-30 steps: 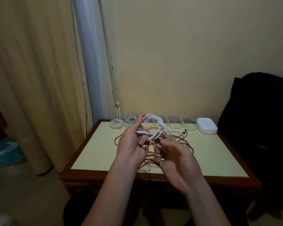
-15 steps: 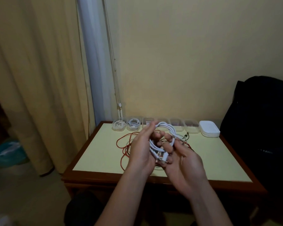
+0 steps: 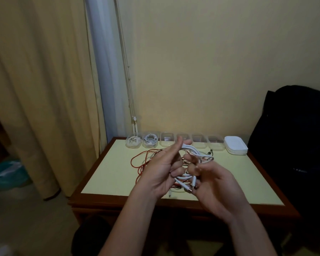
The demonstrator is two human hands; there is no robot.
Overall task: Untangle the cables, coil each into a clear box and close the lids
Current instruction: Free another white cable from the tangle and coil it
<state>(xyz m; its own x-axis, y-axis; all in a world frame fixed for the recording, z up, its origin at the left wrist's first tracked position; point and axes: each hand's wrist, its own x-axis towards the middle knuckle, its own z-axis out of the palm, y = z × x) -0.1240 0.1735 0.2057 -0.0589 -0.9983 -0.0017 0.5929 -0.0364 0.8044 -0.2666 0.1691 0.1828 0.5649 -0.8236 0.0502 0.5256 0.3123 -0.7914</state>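
Note:
A white cable is wound in loops above the table, held between both hands. My left hand grips the coil with curled fingers, thumb up. My right hand pinches the loops and the cable's plug ends near its fingertips. A tangle of red cable with some black and white strands lies on the table under my hands. Along the back edge stands a row of clear boxes; the two leftmost boxes each hold a coiled white cable. A stack of white lids sits at the row's right end.
The yellow-topped table has a brown wooden rim. A curtain hangs at the left, and a dark bag or chair stands close to the table's right side. A wall is directly behind the boxes.
The white cable coil has been gathered tighter between both hands, and my hands have closed in on it. The plug ends now hang at my right fingertips.

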